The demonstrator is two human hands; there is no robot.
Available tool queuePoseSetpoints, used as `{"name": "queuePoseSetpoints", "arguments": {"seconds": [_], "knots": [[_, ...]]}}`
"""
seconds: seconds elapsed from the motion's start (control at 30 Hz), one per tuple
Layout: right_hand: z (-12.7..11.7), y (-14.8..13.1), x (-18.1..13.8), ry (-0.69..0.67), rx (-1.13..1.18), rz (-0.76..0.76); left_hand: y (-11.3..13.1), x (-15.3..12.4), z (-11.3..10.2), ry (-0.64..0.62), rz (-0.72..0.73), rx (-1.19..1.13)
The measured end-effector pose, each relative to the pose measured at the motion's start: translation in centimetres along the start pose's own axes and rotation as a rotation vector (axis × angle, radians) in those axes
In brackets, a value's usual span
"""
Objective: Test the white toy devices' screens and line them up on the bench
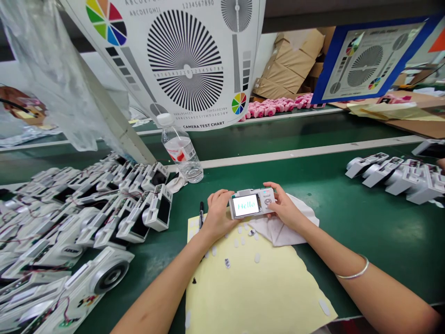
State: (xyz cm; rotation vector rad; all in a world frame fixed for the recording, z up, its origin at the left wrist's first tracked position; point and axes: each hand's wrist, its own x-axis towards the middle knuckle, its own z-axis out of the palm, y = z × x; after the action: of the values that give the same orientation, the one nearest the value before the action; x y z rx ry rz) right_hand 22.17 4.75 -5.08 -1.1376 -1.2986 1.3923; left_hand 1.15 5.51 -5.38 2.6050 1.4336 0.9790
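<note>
A small white digital camera (247,204) is held between my two hands, its back turned toward me. Green "Hello" lettering shows on its lit screen. My left hand (219,214) grips the camera's left end. At the other end, my right hand (283,206) has its index finger on the top edge and its thumb by the buttons. Under the hands lie a yellow sheet (257,283) dotted with small pale stickers and a white cloth (302,215). A black marker (201,215) rests by the sheet's upper left edge.
Rows of white cameras with exposed wires (104,208) crowd the left side. More white cameras (399,174) stand at the right. A water bottle (182,150) is behind my left hand. A camera test chart (187,65) hangs ahead; another chart (371,60) has a blue border.
</note>
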Motion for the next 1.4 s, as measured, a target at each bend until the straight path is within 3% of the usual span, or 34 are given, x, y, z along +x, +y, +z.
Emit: {"name": "queuePoseSetpoints", "arguments": {"seconds": [0.57,0.87,1.07,1.4], "knots": [[-0.1,0.3,0.2,-0.004,0.059,0.016,0.0,0.0,0.0,0.024,0.012,-0.003],[-0.5,-0.7,0.1,-0.081,0.323,0.129,1.0,-0.2,-0.6,0.245,0.224,-0.053],[-1.0,-0.6,0.2,-0.152,0.449,0.204,1.5,-0.2,-0.8,0.339,0.245,-0.072],[-1.2,-0.7,0.2,-0.161,0.488,0.257,2.5,-0.3,-0.9,0.386,0.213,-0.065]]}}
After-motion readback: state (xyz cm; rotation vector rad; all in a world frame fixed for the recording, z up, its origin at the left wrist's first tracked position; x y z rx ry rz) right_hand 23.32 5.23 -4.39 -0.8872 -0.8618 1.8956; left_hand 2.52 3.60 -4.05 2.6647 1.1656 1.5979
